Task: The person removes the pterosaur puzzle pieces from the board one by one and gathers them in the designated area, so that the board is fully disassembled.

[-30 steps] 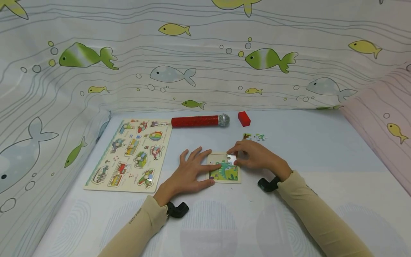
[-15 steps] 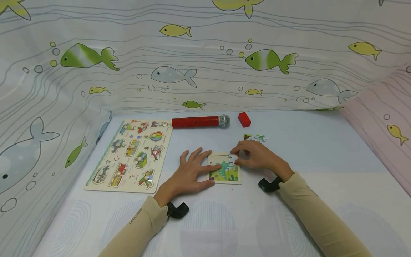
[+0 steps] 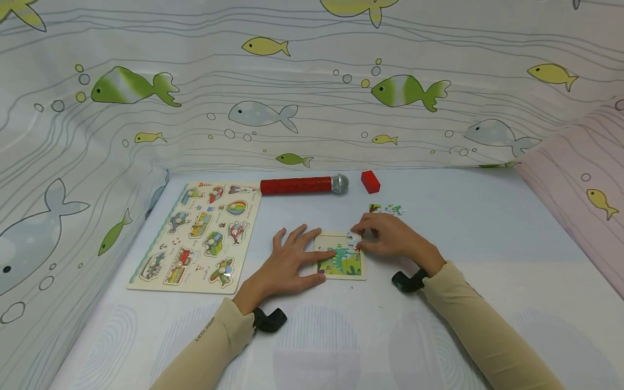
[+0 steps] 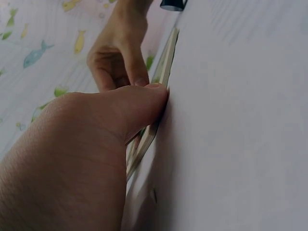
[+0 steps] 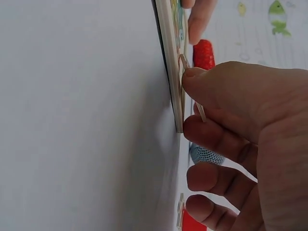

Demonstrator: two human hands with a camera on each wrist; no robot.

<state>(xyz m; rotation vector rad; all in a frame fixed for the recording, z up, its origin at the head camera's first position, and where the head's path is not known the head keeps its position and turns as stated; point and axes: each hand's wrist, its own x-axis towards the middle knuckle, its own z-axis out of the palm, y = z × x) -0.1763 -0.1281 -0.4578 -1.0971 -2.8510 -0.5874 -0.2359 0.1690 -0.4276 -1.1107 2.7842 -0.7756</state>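
A small wooden jigsaw board with a green dinosaur picture lies on the table in front of me. Across its left side reaches my left hand, fingers spread, the index fingertip on the picture. In the left wrist view, the left thumb is at the board's edge. My right hand pinches a jigsaw piece over the board's upper right corner. From the right wrist, that piece looks tilted between thumb and fingers, close to the frame. Just beyond the right hand lie loose jigsaw pieces, partly hidden.
To the left lies a larger knobbed vehicle puzzle board. A red microphone and a red block are at the back of the table. Behind them rises a fish-patterned cloth.
The pinched jigsaw piece has shifted slightly to the right and its angle has changed at the board's corner. The left hand stays in place on the board.
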